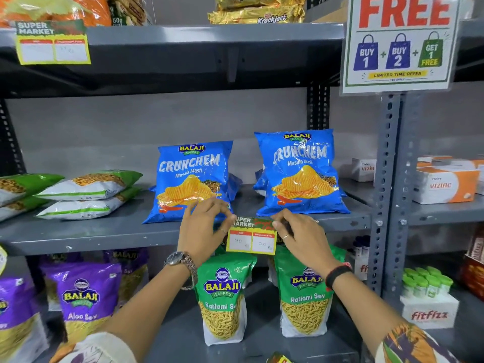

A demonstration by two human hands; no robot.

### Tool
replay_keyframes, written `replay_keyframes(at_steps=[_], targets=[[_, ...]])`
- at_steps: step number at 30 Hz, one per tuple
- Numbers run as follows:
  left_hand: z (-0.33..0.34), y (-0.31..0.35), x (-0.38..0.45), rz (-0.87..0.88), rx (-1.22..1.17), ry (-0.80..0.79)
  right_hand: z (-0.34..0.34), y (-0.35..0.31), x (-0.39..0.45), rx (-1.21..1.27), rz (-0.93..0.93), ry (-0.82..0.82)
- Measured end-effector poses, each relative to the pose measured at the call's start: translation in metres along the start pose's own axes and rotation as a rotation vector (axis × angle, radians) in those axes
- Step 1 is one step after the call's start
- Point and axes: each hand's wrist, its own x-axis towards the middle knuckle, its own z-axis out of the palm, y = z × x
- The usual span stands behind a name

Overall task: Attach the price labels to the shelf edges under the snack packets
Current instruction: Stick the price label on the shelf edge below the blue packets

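While both hands pinch it, price label (251, 236) hangs upright, roughly level, approx.

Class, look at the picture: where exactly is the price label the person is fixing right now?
The price label sits centre frame on the middle shelf edge, pinched between the left hand and right hand, just below the two blue Crunchem packets.

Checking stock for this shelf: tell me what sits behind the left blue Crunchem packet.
Behind the left blue Crunchem packet, a sliver of more blue packaging shows at its right edge, apparently another packet. How many stand there is hidden. The grey back wall is beyond.
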Motion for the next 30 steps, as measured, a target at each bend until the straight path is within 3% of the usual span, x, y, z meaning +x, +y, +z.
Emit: replay_keyframes(at_steps=[8,26,30], targets=[[0.010,-0.006,-0.034,-0.041,0.049,-0.034,0.003,0.007,-0.002,-0.093,-0.083,-0.091],[0.017,0.006,-0.025,-0.193,0.028,0.084,0.017,0.000,0.006,0.050,0.063,0.162],[0.021,0.012,-0.022,-0.269,0.034,0.110,0.025,-0.006,0.011,-0.015,0.095,0.201]])
